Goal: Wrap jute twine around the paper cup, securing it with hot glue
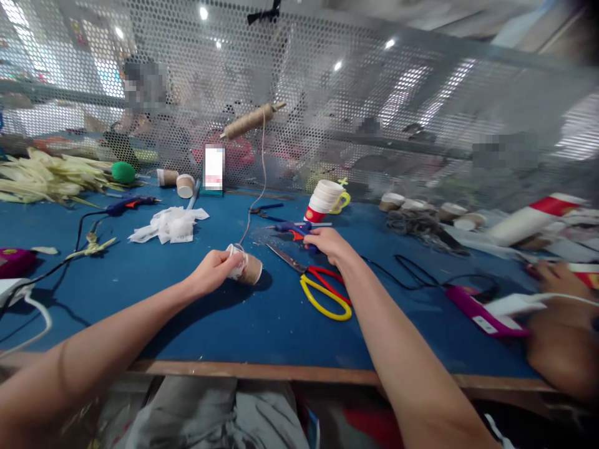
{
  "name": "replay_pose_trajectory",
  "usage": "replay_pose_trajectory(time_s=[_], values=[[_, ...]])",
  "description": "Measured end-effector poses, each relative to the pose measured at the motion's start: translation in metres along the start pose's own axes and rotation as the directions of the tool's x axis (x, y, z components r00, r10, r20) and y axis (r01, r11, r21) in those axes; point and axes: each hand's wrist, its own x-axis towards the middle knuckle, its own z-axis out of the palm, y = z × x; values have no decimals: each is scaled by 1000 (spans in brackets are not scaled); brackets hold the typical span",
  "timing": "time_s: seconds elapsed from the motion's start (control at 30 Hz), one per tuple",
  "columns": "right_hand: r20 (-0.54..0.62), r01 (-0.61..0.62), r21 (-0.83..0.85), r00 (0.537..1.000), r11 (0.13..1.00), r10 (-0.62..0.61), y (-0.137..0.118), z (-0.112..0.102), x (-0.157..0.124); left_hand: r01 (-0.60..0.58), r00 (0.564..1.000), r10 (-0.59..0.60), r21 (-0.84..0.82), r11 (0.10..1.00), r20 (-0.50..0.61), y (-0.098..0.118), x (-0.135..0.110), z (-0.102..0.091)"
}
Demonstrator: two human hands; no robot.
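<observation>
My left hand (216, 271) is closed around a small paper cup (251, 270), tipped on its side over the blue table, with brown twine wound round its lower part. From the cup a strand of twine runs up to a spool (250, 121) hanging against the perforated screen. My right hand (327, 242) grips a blue glue gun (292, 228) with an orange trigger; its nozzle points left. Just below the glue gun lie large scissors (322, 290) with red and yellow handles, blades apart. Behind it stands a stack of paper cups (324, 198).
White crumpled tissue (173, 226), a second glue gun (131, 204) and pale husks (47, 178) are on the left. A phone (214, 168) leans at the back. Purple power strip (484, 315), grey yarn (418, 227) and another person's hand (555, 277) are on the right.
</observation>
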Motion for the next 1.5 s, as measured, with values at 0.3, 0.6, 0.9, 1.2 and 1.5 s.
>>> replay_pose_trajectory(time_s=[0.3,0.6,0.9,1.2,1.5], values=[[183,91,568,955,818,-233,-20,-14,-59,-10,1000,11,48,999,-20,-3,2,-1],[311,271,254,886,928,-344,-31,-7,-95,0,1000,0,39,999,-22,-3,4,-3],[274,272,96,918,958,-288,-37,-2,-100,11,1000,-9,121,993,-17,0,4,-3],[257,343,79,900,936,-352,-34,0,-103,-10,1000,13,138,990,-20,2,3,-4],[256,479,45,843,877,-473,-30,0,-104,21,999,-17,122,992,-36,7,2,-4]])
